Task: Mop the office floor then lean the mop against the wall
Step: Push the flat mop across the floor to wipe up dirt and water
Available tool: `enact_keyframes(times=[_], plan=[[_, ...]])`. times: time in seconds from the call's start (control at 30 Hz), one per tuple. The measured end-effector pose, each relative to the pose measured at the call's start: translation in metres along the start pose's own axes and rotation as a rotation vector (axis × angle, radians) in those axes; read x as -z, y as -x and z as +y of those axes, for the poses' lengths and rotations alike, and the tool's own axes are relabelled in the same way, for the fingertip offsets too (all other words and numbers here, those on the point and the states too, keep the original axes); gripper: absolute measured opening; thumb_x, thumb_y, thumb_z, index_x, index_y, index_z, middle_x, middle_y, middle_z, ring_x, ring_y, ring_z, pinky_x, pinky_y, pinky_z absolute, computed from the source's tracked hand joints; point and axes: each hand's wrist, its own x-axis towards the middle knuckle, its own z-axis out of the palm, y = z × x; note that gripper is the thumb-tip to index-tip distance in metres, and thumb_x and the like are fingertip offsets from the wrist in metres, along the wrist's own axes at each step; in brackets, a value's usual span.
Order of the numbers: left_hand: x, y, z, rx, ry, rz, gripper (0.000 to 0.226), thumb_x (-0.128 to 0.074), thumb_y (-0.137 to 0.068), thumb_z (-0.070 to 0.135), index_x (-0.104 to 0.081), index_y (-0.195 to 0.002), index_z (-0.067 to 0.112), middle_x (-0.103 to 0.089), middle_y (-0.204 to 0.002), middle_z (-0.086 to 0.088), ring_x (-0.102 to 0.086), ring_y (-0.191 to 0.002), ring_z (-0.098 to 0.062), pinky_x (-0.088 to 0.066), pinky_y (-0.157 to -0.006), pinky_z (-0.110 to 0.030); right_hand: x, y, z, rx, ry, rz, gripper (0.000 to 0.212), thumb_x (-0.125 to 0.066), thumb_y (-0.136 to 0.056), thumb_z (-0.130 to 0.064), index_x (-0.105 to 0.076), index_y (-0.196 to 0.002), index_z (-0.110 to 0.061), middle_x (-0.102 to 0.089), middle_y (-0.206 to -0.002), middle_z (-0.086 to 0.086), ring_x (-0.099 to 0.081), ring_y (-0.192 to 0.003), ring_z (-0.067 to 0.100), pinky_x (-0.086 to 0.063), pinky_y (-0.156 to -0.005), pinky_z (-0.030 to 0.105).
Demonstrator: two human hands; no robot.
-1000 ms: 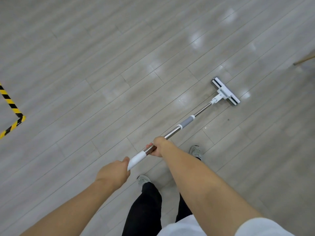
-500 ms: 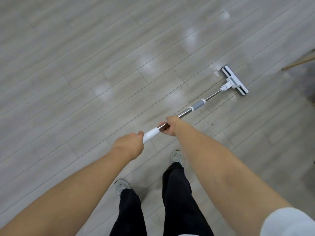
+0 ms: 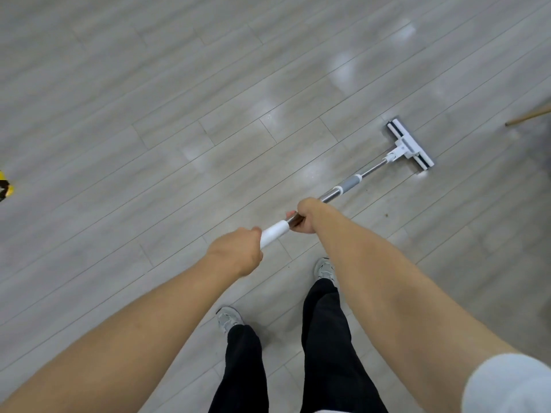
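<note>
Grips mop (image 3: 351,183) by white end with left hand (image 3: 235,254), steel shaft with right hand (image 3: 307,216), with fingers (image 3: 299,228) curled round; holds head (image 3: 410,147) flat on floor (image 3: 179,114).

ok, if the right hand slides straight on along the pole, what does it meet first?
The right hand would likely meet the grey sleeve on the silver metal mop pole, before the white flat mop head.

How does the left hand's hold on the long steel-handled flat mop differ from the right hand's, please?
The left hand grips the white sleeve at the handle's top end; the right hand grips the bare steel tube just below it. The left hand sits nearer the person's body, the right hand nearer the white mop head. Both curl round the same handle.
</note>
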Motion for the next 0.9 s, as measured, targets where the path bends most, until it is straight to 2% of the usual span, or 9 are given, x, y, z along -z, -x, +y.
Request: enact_keyframes(times=[0.1,0.17,0.3,0.37,0.43,0.5,0.6,0.73,0.9], plan=[[-0.042,0.059,-0.033,-0.009,0.059,-0.072,0.024,-0.048,-0.098,0.031,-0.044,-0.117,0.017,-0.05,-0.084,0.001,-0.056,-0.07,-0.018,-0.043,-0.056,-0.033,-0.023,0.016,0.069,-0.045,0.039,-0.002,0.029,-0.03,-0.109,-0.008,-0.046,-0.085,-0.002,-0.049,-0.074,0.013,-0.047,-0.058,0.017,-0.048,-0.048,0.03],[-0.063,0.092,-0.05,-0.017,0.119,-0.137,0.027,-0.048,-0.099,0.033,-0.044,-0.121,0.017,-0.054,-0.088,0.0,-0.057,-0.069,-0.016,-0.047,-0.056,-0.031,-0.034,0.028,0.111,-0.05,0.022,0.004,0.024,-0.03,-0.109,-0.012,-0.046,-0.095,0.0,-0.048,-0.073,0.012,-0.046,-0.057,0.017,-0.046,-0.052,0.029],[-0.074,0.133,-0.058,-0.065,0.281,-0.237,0.034,-0.049,-0.1,0.04,-0.046,-0.121,0.014,-0.058,-0.1,-0.005,-0.061,-0.072,-0.019,-0.053,-0.06,-0.033,-0.034,0.056,0.166,0.078,-0.08,0.025,0.01,-0.038,-0.109,-0.015,-0.042,-0.11,-0.006,-0.043,-0.073,0.007,-0.045,-0.059,0.016,-0.046,-0.056,0.026],[-0.075,0.146,-0.049,-0.114,0.289,-0.288,0.037,-0.047,-0.101,0.044,-0.047,-0.12,0.013,-0.059,-0.104,-0.005,-0.061,-0.078,-0.021,-0.051,-0.066,-0.033,-0.024,0.07,0.188,0.149,-0.102,0.047,0.011,-0.044,-0.108,-0.015,-0.044,-0.112,-0.005,-0.048,-0.073,0.008,-0.05,-0.061,0.018,-0.051,-0.065,0.032],[-0.078,0.156,-0.037,-0.18,0.26,-0.305,0.039,-0.043,-0.102,0.044,-0.05,-0.12,0.01,-0.061,-0.102,-0.006,-0.059,-0.083,-0.021,-0.046,-0.069,-0.031,-0.015,0.088,0.211,0.136,-0.134,0.029,0.016,-0.049,-0.107,-0.018,-0.046,-0.11,-0.003,-0.054,-0.076,0.013,-0.055,-0.066,0.023,-0.054,-0.077,0.038],[-0.081,0.165,-0.026,-0.237,0.304,-0.318,0.041,-0.04,-0.103,0.041,-0.055,-0.119,0.007,-0.063,-0.098,-0.009,-0.058,-0.083,-0.022,-0.043,-0.067,-0.031,-0.009,0.106,0.233,0.112,-0.214,-0.015,0.017,-0.052,-0.106,-0.019,-0.048,-0.106,-0.002,-0.054,-0.076,0.014,-0.056,-0.065,0.026,-0.055,-0.065,0.038],[-0.082,0.179,-0.015,-0.226,0.463,-0.392,0.045,-0.036,-0.104,0.038,-0.061,-0.122,0.005,-0.06,-0.091,-0.006,-0.056,-0.077,-0.021,-0.045,-0.061,-0.027,0.007,0.121,0.263,0.127,-0.257,-0.026,0.015,-0.054,-0.105,-0.02,-0.051,-0.1,-0.006,-0.053,-0.07,0.011,-0.053,-0.059,0.021,-0.052,-0.044,0.027],[-0.081,0.181,-0.007,-0.159,0.507,-0.302,0.029,-0.04,-0.104,0.029,-0.061,-0.114,0.011,-0.06,-0.099,-0.005,-0.057,-0.072,-0.017,-0.043,-0.059,-0.024,0.037,0.139,0.3,0.176,-0.356,-0.006,0.011,-0.055,-0.102,-0.012,-0.049,-0.095,-0.006,-0.047,-0.062,0.01,-0.048,-0.051,0.021,-0.049,-0.045,0.029],[-0.085,0.181,0.01,-0.145,0.557,-0.218,0.022,-0.039,-0.103,0.018,-0.059,-0.107,0.011,-0.058,-0.084,-0.005,-0.055,-0.061,-0.016,-0.039,-0.055,-0.025,0.043,0.167,0.345,0.183,-0.39,-0.016,0.013,-0.059,-0.1,-0.007,-0.048,-0.093,-0.004,-0.047,-0.057,0.008,-0.047,-0.046,0.02,-0.048,-0.043,0.029]])
